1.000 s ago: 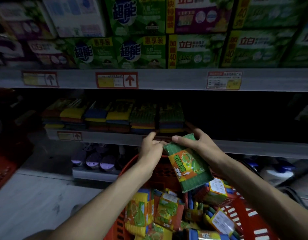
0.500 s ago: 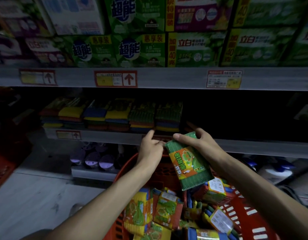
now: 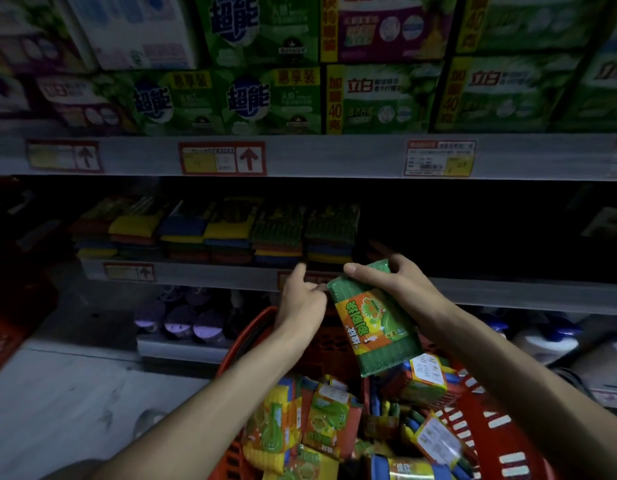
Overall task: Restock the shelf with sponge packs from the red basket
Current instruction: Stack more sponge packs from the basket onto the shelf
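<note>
In the head view, our right hand (image 3: 400, 289) grips a green sponge pack (image 3: 372, 327) by its upper end, holding it tilted above the red basket (image 3: 251, 327), just below the shelf (image 3: 203, 271) edge. Our left hand (image 3: 301, 299) meets the pack's upper corner with curled fingers (pinching or merely touching, we cannot tell). We judge the carry to the shelf is in hand; next the pack needs levelling and setting beside the rightmost stack (image 3: 331, 233).

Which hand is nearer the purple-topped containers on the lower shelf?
Left. The left hand is up and right of the purple-topped containers, at a corner of the green sponge pack; the right hand grips that pack farther right.
</note>
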Action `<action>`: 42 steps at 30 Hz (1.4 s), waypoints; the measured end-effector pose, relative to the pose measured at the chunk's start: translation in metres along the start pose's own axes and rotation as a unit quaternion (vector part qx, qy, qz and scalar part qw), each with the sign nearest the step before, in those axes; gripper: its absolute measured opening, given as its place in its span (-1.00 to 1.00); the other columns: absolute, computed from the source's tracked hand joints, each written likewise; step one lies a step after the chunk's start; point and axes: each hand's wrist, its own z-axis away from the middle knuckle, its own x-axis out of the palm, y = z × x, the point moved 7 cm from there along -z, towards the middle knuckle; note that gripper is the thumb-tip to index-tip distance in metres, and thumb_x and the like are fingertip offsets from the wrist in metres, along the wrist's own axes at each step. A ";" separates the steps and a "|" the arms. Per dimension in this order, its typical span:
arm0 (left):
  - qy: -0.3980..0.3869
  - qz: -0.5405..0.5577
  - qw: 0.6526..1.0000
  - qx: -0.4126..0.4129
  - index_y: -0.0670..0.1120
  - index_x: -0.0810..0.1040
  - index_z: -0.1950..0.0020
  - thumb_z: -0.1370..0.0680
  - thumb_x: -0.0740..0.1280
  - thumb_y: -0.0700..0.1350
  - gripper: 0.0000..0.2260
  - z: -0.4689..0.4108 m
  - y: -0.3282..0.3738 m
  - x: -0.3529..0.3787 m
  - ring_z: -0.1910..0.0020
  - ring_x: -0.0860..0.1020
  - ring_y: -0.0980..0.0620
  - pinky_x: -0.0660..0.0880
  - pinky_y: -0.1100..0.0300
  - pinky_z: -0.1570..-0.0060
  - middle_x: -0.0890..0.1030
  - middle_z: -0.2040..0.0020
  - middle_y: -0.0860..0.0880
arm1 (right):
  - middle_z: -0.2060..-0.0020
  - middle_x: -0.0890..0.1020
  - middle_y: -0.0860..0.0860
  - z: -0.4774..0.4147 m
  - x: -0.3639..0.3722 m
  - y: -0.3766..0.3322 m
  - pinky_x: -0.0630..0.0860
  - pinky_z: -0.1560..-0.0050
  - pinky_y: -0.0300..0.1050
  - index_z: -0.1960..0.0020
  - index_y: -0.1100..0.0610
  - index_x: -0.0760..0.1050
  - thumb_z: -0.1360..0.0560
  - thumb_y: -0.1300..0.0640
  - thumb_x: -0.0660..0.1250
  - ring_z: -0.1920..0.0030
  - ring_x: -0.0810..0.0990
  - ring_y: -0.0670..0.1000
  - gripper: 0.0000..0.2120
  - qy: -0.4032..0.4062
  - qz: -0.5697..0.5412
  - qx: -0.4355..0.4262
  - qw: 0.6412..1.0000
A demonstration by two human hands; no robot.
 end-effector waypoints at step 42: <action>0.021 0.121 0.992 -0.014 -0.09 0.36 -0.51 -0.64 0.16 -0.27 -0.58 -0.009 -0.010 -0.010 0.06 0.72 -0.07 0.59 -0.13 -0.22 0.75 0.14 -0.03 | 0.34 0.73 -0.04 -0.002 0.011 0.008 0.58 0.36 -0.24 -0.06 0.08 0.49 -0.41 -0.01 0.57 0.34 0.73 -0.01 -0.65 -0.026 0.035 0.008 0.999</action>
